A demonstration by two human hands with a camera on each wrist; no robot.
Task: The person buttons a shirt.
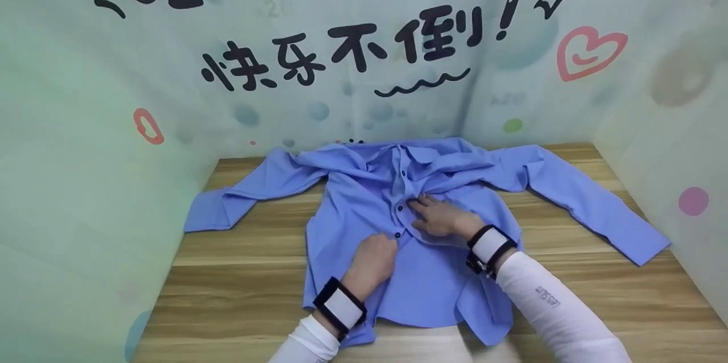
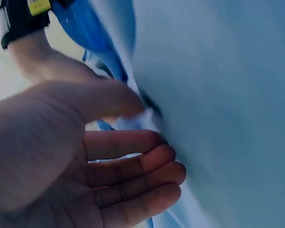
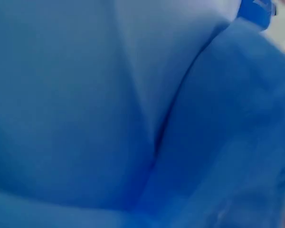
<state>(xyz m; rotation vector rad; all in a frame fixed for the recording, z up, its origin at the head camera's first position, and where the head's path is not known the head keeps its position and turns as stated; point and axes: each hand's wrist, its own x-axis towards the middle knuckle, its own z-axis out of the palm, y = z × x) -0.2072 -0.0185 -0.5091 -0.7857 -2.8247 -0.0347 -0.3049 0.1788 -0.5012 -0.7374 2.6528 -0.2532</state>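
Blue long-sleeved cloth shirt [image 1: 358,198], spread on the wood-grained brown table [image 1: 239,289]: collar [image 1: 424,155] pointing away from me, long axis running toward me, sleeves [image 1: 597,209] outstretched sideways. My left hand [image 1: 372,258] pinches the front edge near a dark round button [image 1: 397,235]; my right hand [image 1: 442,218] rests on the front, fingers extended.
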